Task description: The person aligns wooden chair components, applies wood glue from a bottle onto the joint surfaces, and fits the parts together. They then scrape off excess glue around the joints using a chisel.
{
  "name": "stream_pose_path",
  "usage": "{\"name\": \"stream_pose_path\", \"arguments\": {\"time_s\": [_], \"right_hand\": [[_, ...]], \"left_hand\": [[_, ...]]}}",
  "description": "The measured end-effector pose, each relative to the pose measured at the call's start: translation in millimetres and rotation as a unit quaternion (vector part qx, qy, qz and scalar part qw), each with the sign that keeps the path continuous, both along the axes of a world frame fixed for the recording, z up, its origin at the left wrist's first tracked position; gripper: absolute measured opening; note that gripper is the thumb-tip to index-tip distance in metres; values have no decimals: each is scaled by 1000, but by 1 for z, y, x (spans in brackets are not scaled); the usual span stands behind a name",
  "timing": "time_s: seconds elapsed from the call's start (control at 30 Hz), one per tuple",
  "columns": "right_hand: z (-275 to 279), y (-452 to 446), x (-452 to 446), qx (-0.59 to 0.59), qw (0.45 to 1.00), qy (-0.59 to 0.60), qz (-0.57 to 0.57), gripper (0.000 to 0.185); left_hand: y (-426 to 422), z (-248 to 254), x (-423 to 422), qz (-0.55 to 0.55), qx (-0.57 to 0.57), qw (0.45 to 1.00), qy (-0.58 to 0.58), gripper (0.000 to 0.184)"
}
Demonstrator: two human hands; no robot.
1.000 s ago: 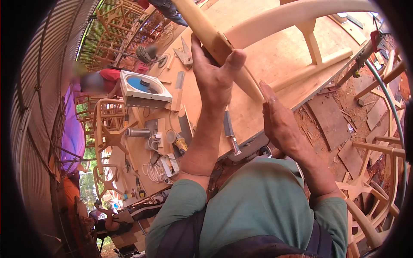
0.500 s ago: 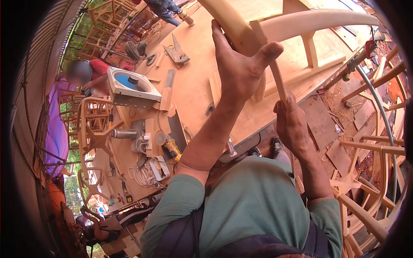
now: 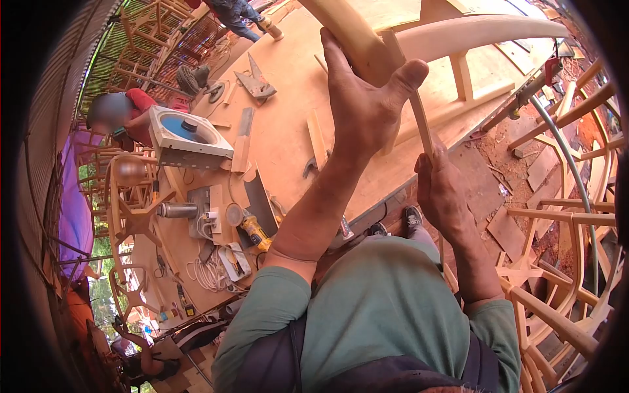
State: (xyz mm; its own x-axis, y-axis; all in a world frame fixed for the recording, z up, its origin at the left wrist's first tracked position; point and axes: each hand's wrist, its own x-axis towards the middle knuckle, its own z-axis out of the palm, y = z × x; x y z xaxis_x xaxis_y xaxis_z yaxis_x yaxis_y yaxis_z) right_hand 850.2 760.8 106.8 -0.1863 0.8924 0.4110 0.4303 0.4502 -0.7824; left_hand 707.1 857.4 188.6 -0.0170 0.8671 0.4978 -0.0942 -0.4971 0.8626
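Over the workbench (image 3: 288, 98), frame (image 3: 347, 29): looked stiff, best held near the joint (image 3: 379, 60).
Left hand (image 3: 368, 114): spread against it.
Right hand (image 3: 447, 193): gripped the strip (image 3: 420, 118).

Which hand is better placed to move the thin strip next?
The right hand, probably: it grips the thin strip near its lower end, while the left hand is spread against the wooden frame.

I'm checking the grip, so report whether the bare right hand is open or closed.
Closed: the bare right hand has its fingers curled around the lower end of the narrow, flat wooden strip.
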Motion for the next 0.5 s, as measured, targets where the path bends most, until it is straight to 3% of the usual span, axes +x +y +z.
{"name": "stream_pose_path", "arguments": {"time_s": [0.3,0.4,0.47,0.5], "right_hand": [[-8,2,-1,-1,1000,-10,-28,50],[-4,1,4,3,999,-30,-17,59],[-12,5,3,21,1000,-18,-11,63],[-16,6,3,19,1000,-16,-10,64]], "left_hand": [[-5,-6,-8,8,-59,998,-19,102],[9,-6,-37,34,50,998,-34,78],[1,19,-37,162,110,979,55,56],[3,27,-42,133,131,979,76,35]]}}
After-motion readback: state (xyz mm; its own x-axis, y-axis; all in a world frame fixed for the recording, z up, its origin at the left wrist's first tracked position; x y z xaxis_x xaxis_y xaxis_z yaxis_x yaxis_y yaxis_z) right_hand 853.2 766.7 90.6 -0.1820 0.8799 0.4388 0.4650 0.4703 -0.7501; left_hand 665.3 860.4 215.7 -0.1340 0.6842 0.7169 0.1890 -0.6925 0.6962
